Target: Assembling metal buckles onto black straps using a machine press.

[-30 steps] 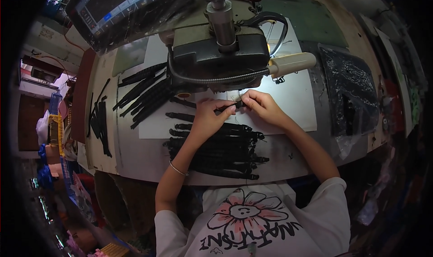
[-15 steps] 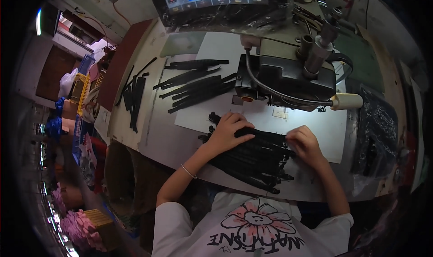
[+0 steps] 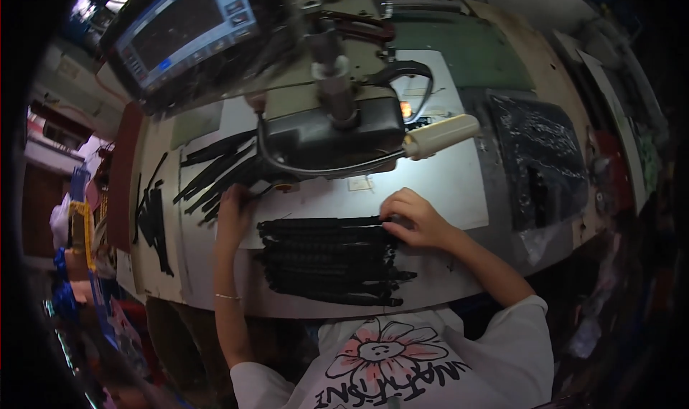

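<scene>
Several black fabric strips point(image 3: 323, 262) lie side by side in a flat stack on the table in front of me. My right hand point(image 3: 413, 221) is at the stack's far right corner, thumb and fingers closed on the end of the farthest strip. Left of the machine head, my left hand point(image 3: 233, 207) reaches to the near ends of a group of loose black strips point(image 3: 215, 172). Its fingertips blend into the dark strips, so I cannot make out whether it grips one.
A sewing machine head point(image 3: 330, 136) with a cream handle point(image 3: 445, 136) stands just beyond the stack, its lamp lighting the white sheet point(image 3: 459, 194). A screen point(image 3: 186, 39) stands far left. More black strips point(image 3: 153, 222) lie at the left; a plastic-wrapped black package point(image 3: 542, 161) lies right.
My left hand has left the stack and moved left to the loose strips. My right hand stays at the stack's right end. The stack lies straighter, and the view has turned.
</scene>
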`<control>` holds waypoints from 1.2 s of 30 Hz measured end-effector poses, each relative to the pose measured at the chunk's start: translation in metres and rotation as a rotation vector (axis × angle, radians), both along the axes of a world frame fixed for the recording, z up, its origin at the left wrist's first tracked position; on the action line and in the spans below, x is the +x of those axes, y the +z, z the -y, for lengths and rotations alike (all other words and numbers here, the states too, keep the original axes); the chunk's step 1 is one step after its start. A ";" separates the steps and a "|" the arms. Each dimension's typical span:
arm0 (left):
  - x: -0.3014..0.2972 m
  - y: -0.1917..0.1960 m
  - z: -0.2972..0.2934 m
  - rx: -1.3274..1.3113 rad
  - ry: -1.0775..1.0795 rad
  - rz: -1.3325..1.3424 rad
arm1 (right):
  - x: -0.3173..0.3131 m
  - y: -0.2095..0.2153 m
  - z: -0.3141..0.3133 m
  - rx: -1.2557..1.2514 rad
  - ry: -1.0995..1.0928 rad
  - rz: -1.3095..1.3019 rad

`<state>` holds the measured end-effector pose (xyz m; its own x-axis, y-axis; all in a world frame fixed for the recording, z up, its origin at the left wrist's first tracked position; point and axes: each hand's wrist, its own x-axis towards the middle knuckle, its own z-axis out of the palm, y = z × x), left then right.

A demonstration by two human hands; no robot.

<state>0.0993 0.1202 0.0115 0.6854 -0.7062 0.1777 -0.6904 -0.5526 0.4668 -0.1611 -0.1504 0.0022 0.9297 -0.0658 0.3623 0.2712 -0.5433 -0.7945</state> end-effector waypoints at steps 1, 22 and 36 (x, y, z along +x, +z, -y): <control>-0.004 0.003 0.005 -0.047 -0.055 0.016 | -0.001 -0.001 0.001 0.019 -0.003 -0.007; -0.088 0.006 0.101 -0.046 -0.359 -0.300 | 0.011 0.011 0.080 -0.277 -0.778 -0.485; -0.111 0.001 0.127 -0.075 -0.445 -0.277 | -0.003 0.010 0.017 0.501 -0.305 -0.367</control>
<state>-0.0119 -0.0072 0.0124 0.3508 -0.9317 0.0941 -0.6960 -0.1922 0.6918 -0.1642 -0.1670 0.0125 0.8996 -0.4215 -0.1146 -0.1700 -0.0963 -0.9807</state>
